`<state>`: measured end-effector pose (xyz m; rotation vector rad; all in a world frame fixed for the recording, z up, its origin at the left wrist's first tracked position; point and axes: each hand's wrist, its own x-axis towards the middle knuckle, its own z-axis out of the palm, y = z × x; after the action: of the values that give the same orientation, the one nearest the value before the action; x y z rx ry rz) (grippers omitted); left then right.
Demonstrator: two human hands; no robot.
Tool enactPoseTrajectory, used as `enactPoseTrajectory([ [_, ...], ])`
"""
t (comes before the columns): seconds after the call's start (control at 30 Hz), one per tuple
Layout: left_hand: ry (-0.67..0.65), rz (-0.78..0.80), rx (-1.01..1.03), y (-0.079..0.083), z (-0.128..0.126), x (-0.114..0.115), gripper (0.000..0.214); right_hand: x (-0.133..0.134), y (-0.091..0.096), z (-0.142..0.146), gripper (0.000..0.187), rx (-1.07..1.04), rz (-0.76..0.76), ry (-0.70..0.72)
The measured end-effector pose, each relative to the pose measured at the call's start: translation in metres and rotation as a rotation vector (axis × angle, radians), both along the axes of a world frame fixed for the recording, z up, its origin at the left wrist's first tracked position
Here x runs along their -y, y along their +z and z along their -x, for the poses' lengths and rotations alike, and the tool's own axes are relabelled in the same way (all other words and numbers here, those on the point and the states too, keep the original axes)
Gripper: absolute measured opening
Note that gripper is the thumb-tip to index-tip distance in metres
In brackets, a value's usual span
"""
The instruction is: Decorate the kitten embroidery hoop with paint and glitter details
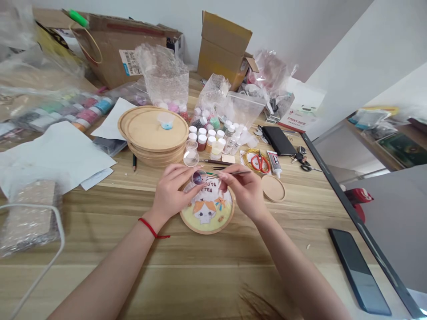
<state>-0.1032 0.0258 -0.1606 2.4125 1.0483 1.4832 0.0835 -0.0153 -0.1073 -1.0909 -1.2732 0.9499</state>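
A round wooden disc (207,216) painted with an orange-and-white cat and dark lettering lies on the table in front of me. My left hand (171,189) is closed round a small clear jar (197,178) of purple material, held over the disc's top edge. My right hand (243,189) pinches thin metal tweezers (230,174), whose tip points left toward the jar. A red string circles my left wrist.
A stack of round wooden plates (153,133) with a small blue-filled cup stands behind. Small paint jars (210,135), red scissors (259,162), a glue tube (274,163), a small wooden disc (273,188), a black phone (358,271), cardboard boxes (223,46), plastic bags and white paper (56,153) surround them.
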Motion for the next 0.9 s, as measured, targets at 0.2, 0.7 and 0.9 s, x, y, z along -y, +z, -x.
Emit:
enactPoseTrajectory([
  [0.2, -0.002, -0.025, 0.009, 0.001, 0.002, 0.000, 0.039, -0.017, -0.005, 0.016, 0.011, 0.455, -0.193, -0.003],
  [0.7, 0.032, 0.012, 0.009, 0.003, 0.002, 0.002, 0.038, -0.020, 0.003, 0.006, 0.016, 0.408, -0.054, 0.073],
  [0.9, 0.031, 0.035, 0.027, 0.004, 0.001, 0.003, 0.038, -0.019, 0.007, -0.001, 0.013, 0.400, -0.077, 0.138],
])
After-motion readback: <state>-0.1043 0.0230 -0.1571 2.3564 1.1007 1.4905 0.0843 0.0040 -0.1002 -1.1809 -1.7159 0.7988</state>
